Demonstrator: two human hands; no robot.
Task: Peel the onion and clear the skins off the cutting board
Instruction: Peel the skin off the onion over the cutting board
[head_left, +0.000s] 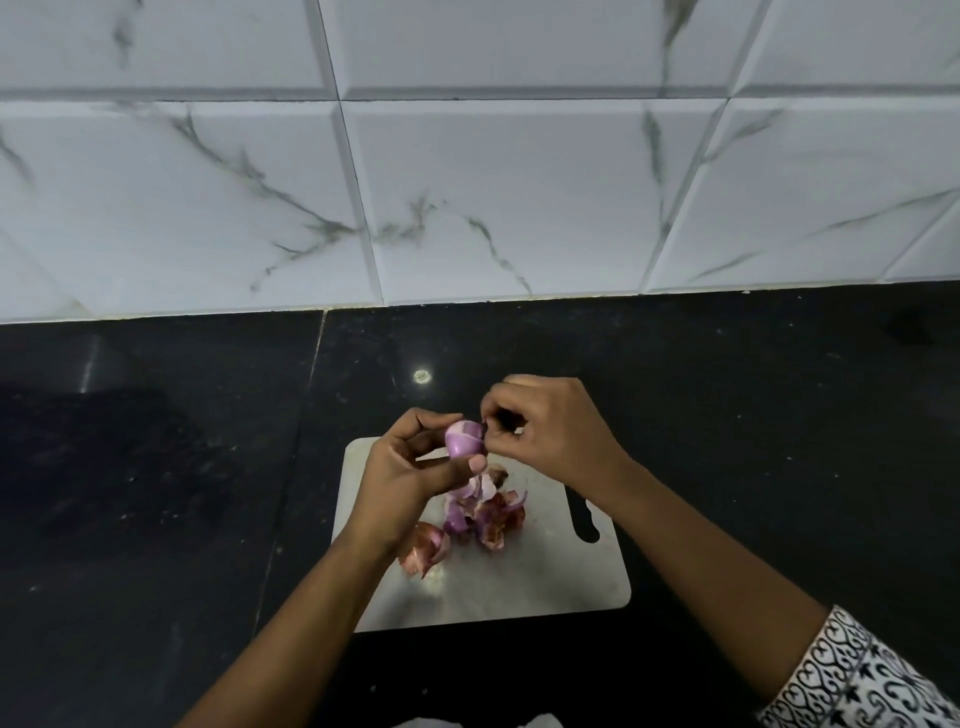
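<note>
My left hand (410, 467) grips a small purple onion (464, 439) between thumb and fingers, held above the white cutting board (545, 587). At the onion's right end my right hand (550, 431) pinches a bit of its skin with curled fingertips. Below the hands a heap of reddish and purple onion skins (485, 512) lies on the middle of the board. One more curl of skin (426, 553) sits near the board's left edge, partly behind my left wrist.
The board lies on a black stone countertop (156, 493) with a handle slot (584, 522) at its right side. A white marble-tiled wall (467, 182) rises behind the counter. Something white (478, 722) peeks in at the bottom edge.
</note>
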